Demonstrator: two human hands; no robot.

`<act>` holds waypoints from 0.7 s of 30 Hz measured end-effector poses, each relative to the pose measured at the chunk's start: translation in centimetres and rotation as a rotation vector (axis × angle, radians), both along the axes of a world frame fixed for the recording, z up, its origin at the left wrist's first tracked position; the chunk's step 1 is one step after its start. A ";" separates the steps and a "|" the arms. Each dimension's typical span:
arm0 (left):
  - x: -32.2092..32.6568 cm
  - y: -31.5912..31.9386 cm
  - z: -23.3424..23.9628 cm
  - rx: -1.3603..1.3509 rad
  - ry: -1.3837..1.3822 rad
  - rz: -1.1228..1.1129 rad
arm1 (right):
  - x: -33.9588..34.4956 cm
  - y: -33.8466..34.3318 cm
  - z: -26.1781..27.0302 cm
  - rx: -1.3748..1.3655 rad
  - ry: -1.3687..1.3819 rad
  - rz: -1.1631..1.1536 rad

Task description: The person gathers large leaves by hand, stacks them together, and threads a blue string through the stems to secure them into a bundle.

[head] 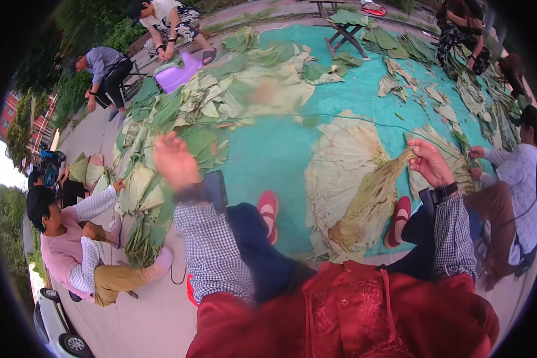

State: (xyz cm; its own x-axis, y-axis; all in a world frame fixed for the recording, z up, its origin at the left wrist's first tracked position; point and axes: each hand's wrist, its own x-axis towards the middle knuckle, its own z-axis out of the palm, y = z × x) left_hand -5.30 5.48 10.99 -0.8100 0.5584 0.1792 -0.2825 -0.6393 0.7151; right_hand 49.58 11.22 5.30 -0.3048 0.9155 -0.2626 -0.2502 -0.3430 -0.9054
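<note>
My right hand (pixel 429 163) pinches the gathered end of a large, folded dry lotus leaf (pixel 371 201), yellow-green with brown patches. This leaf hangs down over a fanned stack of pale dried leaves (pixel 335 156) between my feet. My left hand (pixel 175 159) is raised on the other side, blurred, with its fingers curled; whether anything thin is in them I cannot tell. Behind and below that hand lie green leaves (pixel 206 147). A thin green cord (pixel 362 118) runs across the view beyond my hands, from near the left hand towards the right.
A turquoise tarp (pixel 268 156) covers the ground, with a long heap of leaves (pixel 206 98) at its far left. Beyond are a purple plastic tub (pixel 179 74) and a folding stool (pixel 344 38) bearing leaves. Several seated people handle leaves around the edges; one (pixel 514 179) sits close on my right.
</note>
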 end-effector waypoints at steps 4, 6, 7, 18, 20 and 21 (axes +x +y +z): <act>0.4 -4.0 6.8 -0.020 0.441 0.403 | -1.0 0.9 -1.0 -0.013 -0.091 -0.097; 3.2 -3.8 8.3 -0.037 0.556 0.461 | -1.3 1.0 -0.7 -0.003 -0.120 -0.122; 5.2 -3.2 8.4 -0.107 0.729 0.419 | -1.5 0.9 -0.5 0.047 -0.144 -0.133; 21.0 2.0 -5.2 -0.389 1.297 -0.716 | -2.8 0.8 -0.4 0.248 -0.261 -0.108; 22.5 2.0 -6.3 -0.390 1.336 -0.737 | -3.3 0.6 -0.2 0.254 -0.299 -0.084; 23.3 2.1 -6.6 -0.320 1.368 -0.711 | -3.5 0.6 -0.2 0.291 -0.334 -0.069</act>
State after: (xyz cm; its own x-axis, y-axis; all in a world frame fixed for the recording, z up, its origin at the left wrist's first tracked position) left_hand 17.99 7.56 4.40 0.2947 0.8961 0.3320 0.5012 -0.4408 0.7446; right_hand 46.06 11.81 5.12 -0.1826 0.9811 -0.0647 0.0588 -0.0548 -0.9968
